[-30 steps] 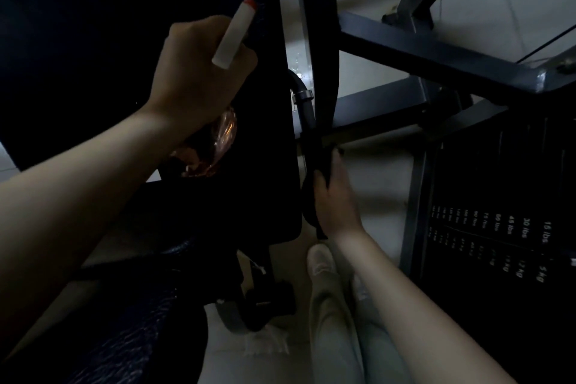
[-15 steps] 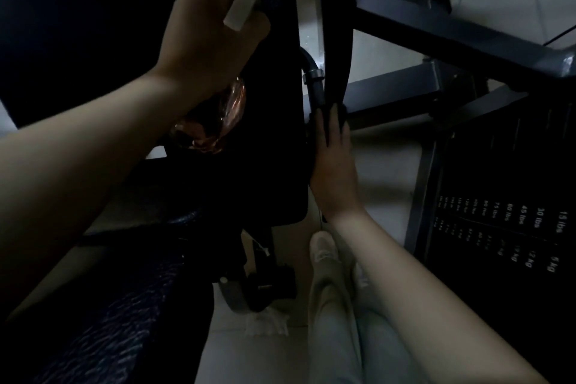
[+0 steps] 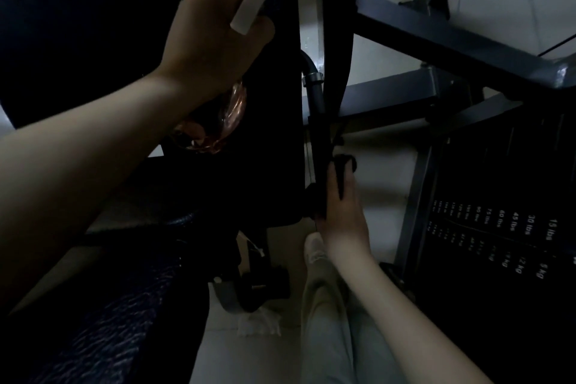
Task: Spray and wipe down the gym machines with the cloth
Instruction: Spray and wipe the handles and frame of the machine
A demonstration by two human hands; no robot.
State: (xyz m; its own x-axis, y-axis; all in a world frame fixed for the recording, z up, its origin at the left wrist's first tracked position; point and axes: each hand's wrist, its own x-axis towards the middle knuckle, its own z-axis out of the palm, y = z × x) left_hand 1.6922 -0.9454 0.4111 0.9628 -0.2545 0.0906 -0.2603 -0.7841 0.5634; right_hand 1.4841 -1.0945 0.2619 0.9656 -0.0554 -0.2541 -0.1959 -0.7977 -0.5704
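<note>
Left hand (image 3: pixel 215 47): my fingers grip the spray bottle (image 3: pixel 252 0).
Right hand (image 3: pixel 343 218): fingers hold cloth (image 3: pixel 344 165) on bar (image 3: pixel 316 97).
In between: pad (image 3: pixel 274 140).

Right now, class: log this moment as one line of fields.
left hand: holds spray bottle | right hand: grips cloth against bar | light: dim

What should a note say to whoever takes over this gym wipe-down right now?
Left hand grips the spray bottle, raised beside the back pad.
Right hand holds the dark cloth against the machine's handle bar.
Done: cannot tell in this dim view; the bar wipe is under way.
Left: probably finish the bar, then the pad, frame and weight stack.
</note>
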